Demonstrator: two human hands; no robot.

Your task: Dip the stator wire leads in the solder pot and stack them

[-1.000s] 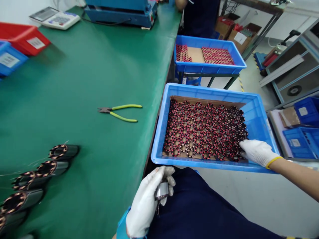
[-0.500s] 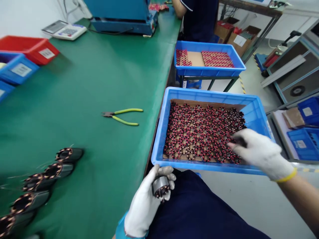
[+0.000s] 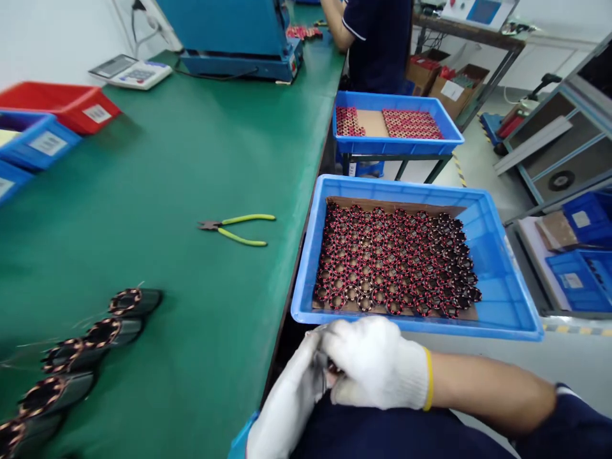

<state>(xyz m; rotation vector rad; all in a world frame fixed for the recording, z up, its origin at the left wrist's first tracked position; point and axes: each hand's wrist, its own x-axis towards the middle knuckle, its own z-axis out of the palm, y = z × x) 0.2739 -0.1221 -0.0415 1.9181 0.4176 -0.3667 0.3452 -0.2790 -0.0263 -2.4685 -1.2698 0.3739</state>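
Note:
Both gloved hands meet over my lap, just in front of the blue tray (image 3: 507, 280). My left hand (image 3: 296, 389) is wrapped round a metal ring-shaped coil part (image 3: 333, 368), mostly hidden by the gloves. Against the same part, my right hand (image 3: 375, 363) has its fingers closed. The tray holds rows of coil parts (image 3: 382, 255) with red and copper windings. On the green table (image 3: 191, 153) lie yellow-green-handled cutters (image 3: 243, 229), jaws to the left. Several larger coil rings (image 3: 102, 331) with loose wire ends lie in a slanting line at the lower left.
Red (image 3: 62, 102) and blue bins (image 3: 43, 140) stand at the left edge, with a scale (image 3: 131, 71) and a blue machine (image 3: 229, 38) behind. A second blue tray (image 3: 399, 145) stands beyond the near one. A person (image 3: 377, 44) is at the table's far end.
My right hand has come from the tray's right side to my left hand and closed at the coil part. The left hand has turned round it. The view has shifted slightly.

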